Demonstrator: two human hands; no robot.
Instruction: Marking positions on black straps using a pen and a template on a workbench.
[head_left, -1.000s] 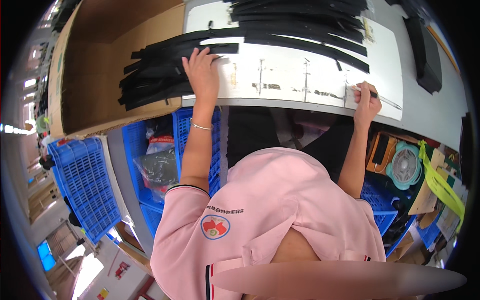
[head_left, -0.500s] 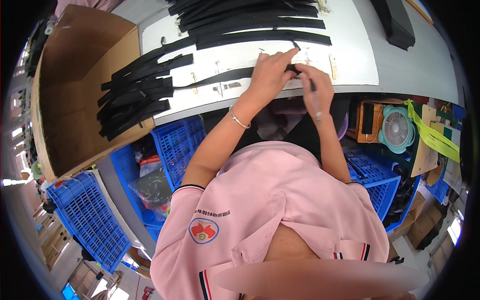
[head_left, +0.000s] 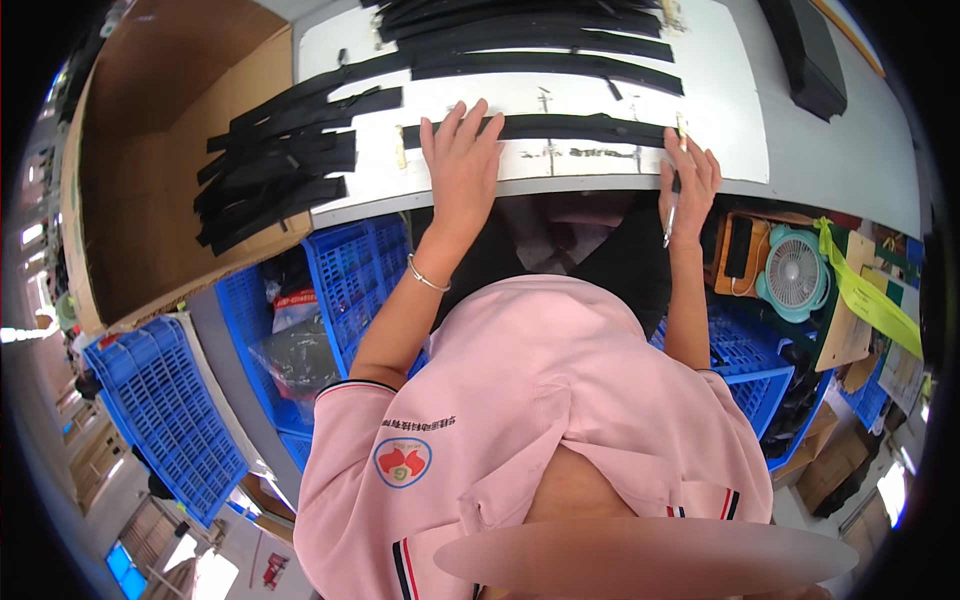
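A black zipper (head_left: 560,127) lies straight across the white board (head_left: 735,120), over small dark marks on its surface. My left hand (head_left: 462,165) rests flat near the zipper's left end, its fingers spread and touching it. At the right end, the fingertips of my right hand (head_left: 692,180) press on the zipper. Tucked in that same hand is a pen (head_left: 671,215) with a silver and dark barrel, pointing back toward me. Farther back on the board, several more black zippers (head_left: 545,62) lie side by side, one with its pull tab sticking out.
Left of the board, a pile of black zippers (head_left: 275,170) overhangs an open cardboard box (head_left: 130,200). A black block-shaped object (head_left: 805,60) sits at the back right of the table. Blue crates (head_left: 360,295) stand below the edge, with a teal fan (head_left: 795,272) at the right.
My hands have moved apart, left hand leftward and right hand rightward. The zipper, earlier slanting from the left pile, now lies straight along the board between them.
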